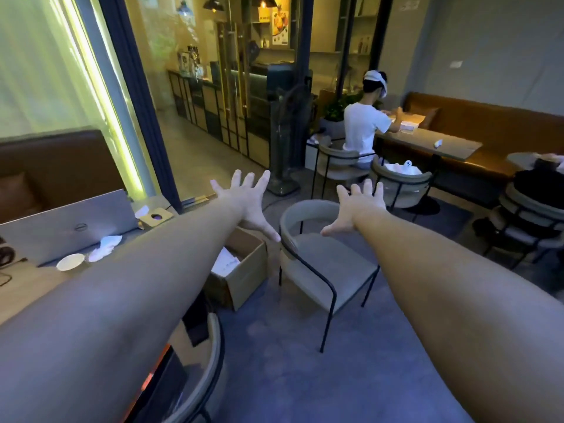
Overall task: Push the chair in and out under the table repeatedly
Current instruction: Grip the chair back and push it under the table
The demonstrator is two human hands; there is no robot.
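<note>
Both your forearms stretch out with the left hand (244, 203) and right hand (355, 209) splayed, each grip apart and empty, over the chair (317, 257) standing pulled out beside the worktop (27, 288); grasping its backrest likely comes next.
</note>
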